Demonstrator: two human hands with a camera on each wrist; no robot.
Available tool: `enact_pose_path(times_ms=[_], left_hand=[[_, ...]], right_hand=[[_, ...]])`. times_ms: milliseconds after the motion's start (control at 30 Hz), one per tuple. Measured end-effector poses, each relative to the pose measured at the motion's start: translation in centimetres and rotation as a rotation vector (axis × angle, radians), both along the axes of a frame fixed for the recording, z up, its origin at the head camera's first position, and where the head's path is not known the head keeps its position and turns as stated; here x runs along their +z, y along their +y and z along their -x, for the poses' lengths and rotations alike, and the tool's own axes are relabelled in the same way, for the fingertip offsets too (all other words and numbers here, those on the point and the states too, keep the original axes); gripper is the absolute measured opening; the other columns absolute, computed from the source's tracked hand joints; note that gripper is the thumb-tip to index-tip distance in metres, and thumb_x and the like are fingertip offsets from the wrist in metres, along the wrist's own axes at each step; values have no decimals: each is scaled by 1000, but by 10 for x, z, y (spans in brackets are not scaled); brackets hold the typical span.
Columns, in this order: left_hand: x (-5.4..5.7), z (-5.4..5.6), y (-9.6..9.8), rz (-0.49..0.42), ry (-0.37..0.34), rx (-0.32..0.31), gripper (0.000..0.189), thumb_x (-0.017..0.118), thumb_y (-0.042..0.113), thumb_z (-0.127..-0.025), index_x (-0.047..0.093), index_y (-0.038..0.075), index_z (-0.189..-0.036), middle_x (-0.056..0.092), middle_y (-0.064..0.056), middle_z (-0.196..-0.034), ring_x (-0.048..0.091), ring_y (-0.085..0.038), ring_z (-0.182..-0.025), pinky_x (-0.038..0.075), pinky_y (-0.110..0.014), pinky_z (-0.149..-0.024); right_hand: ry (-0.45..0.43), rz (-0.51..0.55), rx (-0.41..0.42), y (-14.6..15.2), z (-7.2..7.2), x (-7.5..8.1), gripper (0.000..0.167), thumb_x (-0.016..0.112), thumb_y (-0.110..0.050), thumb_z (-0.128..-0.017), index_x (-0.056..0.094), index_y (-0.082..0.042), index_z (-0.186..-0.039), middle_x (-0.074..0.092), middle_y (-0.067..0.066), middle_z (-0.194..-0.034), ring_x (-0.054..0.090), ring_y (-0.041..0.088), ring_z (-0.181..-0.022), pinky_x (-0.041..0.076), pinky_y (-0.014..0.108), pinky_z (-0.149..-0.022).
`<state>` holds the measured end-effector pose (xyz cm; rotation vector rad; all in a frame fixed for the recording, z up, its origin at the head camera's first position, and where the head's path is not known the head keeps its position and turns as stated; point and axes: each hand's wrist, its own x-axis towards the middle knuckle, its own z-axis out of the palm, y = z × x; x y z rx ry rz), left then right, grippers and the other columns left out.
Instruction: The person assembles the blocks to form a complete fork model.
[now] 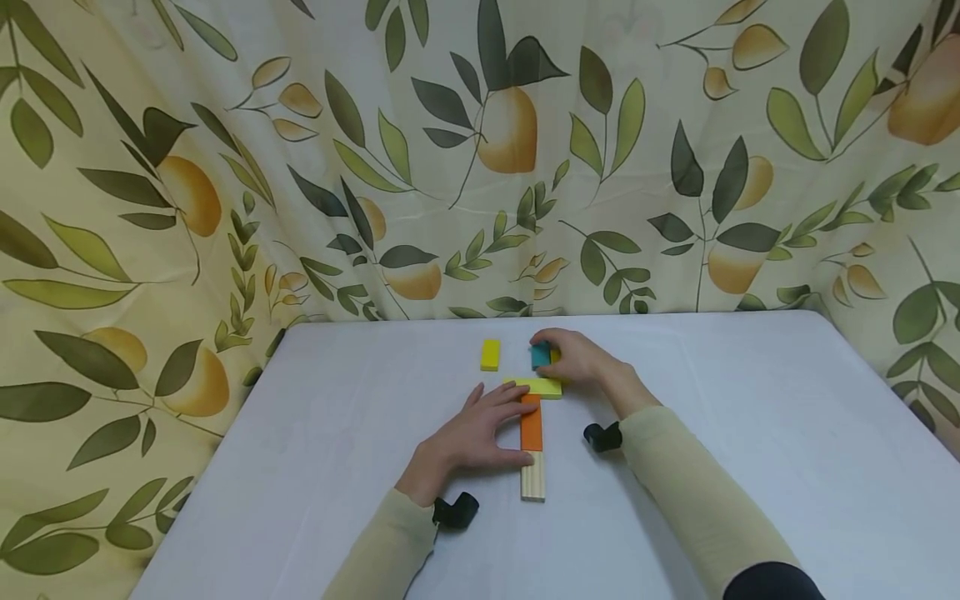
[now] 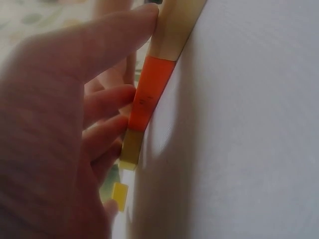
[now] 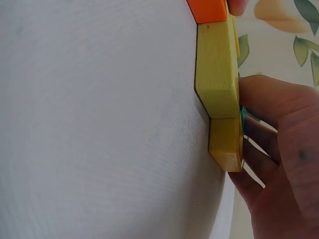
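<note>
In the head view, my left hand [image 1: 483,429] spreads over the left side of a row of wooden blocks. Its fingertips rest on the orange block [image 1: 532,423] and the yellow-green crosspiece [image 1: 547,388], and its thumb touches the plain wood block [image 1: 533,483]. My right hand [image 1: 576,358] pinches a teal block [image 1: 540,356] between thumb and fingers, just beyond the crosspiece. Beside the teal block is a yellow block [image 3: 225,137], partly covered by the right hand in the head view; the right wrist view shows it against the crosspiece [image 3: 217,64].
Another small yellow block [image 1: 490,355] stands apart, left of the teal one. All the blocks are on a white-covered table [image 1: 337,400]. Behind it hangs a curtain [image 1: 450,250] printed with leaves and fruit. Each wrist wears a small black camera.
</note>
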<state>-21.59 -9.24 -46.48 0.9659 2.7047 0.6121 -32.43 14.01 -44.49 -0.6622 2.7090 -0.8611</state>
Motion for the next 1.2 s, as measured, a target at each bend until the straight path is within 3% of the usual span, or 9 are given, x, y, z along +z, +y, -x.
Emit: enact_pose_path(times_ms=[200,1200], left_hand=[[1,2,1,3,-1,-12,77,65,64,-88,45,29,-154,25,9,-165,12,-12,-152,-1,-48,-121],[-1,1,-1,-4,5,-23,75,66,61,-89,46,28,-153,26,8,-164,13,-12,-152,1,-51,-121]], right_hand=[[18,20,2,2,2,0,49,73,-17,-91,59,-7,-137,54,18,-142,49,36,-120,36,56,-110],[29,41,41,-10,2,-3,52,76,-21,-91,59,-7,-138,53,17,-144,47,37,-129,33,56,-112]])
